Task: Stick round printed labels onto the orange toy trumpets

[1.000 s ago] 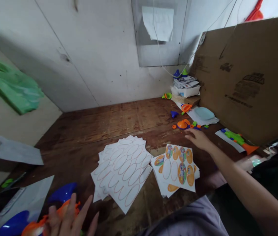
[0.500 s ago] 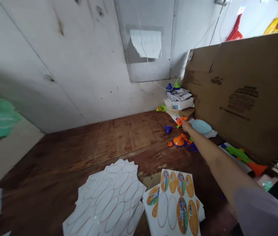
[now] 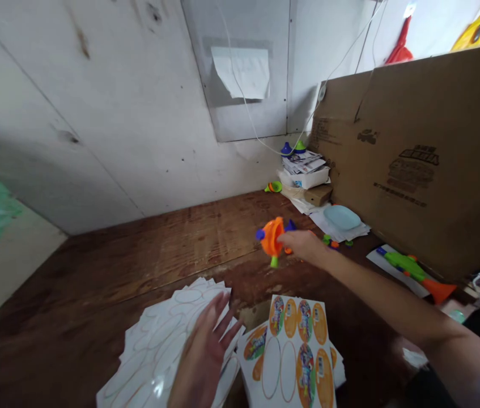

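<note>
My right hand (image 3: 305, 246) grips an orange plastic toy (image 3: 272, 237) with a purple knob and a green stub, held above the table. Behind it, a purple funnel-shaped piece (image 3: 291, 225) shows in part. My left hand (image 3: 208, 345) is open, fingers spread, over a fanned pile of white sheets with empty oval outlines (image 3: 154, 340). Beside that pile lies a stack of sticker sheets (image 3: 294, 351); the top sheet carries orange and picture ovals, and two of its ovals are bare.
A large cardboard box (image 3: 410, 153) stands along the right. Before it lie a light blue dish (image 3: 342, 217) on papers, small green and orange pieces (image 3: 331, 242), and a green and orange toy gun (image 3: 418, 272). A paper stack (image 3: 308, 170) sits in the back corner of the brown table (image 3: 137, 255).
My right hand has moved left and nearer, carrying the orange toy away from beside the blue dish. My left hand has come into view over the white sheets.
</note>
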The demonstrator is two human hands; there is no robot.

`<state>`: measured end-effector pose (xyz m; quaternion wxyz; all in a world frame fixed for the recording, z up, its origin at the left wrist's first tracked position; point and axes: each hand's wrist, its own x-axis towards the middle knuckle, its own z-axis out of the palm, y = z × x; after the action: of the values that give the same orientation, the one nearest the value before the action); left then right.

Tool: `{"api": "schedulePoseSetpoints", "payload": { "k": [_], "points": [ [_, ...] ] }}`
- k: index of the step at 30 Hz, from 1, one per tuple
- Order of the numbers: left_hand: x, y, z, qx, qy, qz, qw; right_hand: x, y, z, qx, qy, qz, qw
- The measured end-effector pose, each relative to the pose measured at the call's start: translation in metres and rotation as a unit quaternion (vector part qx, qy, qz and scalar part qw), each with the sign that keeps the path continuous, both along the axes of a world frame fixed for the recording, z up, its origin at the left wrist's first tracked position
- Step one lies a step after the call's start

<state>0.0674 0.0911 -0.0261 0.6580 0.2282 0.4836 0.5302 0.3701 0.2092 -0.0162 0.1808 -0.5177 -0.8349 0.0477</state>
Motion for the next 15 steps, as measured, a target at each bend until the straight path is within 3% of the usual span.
{"api": "schedulePoseSetpoints", "payload": {
  "k": [3,5,9,11,15],
  "points": [
    [0.028,0.024,0.016,-0.007,-0.051,-0.057,0.997,-0.038,-0.037,-0.008,-0.053,0.023,0.066,0.996],
    [0.034,0.028,0.024,-0.021,-0.064,-0.059,0.996,-0.038,-0.039,-0.007,-0.066,0.041,0.029,0.997],
    [0.019,0.019,0.031,-0.040,-0.131,-0.002,0.991,0.020,0.004,0.005,-0.066,0.044,-0.159,0.984],
    [0.006,0.011,0.032,-0.019,-0.177,-0.009,0.984,0.054,0.029,0.005,-0.078,0.025,-0.242,0.967],
    [-0.006,-0.006,0.032,0.036,-0.204,-0.055,0.977,0.087,0.055,-0.010,-0.098,-0.018,-0.316,0.944]
  ]
}}
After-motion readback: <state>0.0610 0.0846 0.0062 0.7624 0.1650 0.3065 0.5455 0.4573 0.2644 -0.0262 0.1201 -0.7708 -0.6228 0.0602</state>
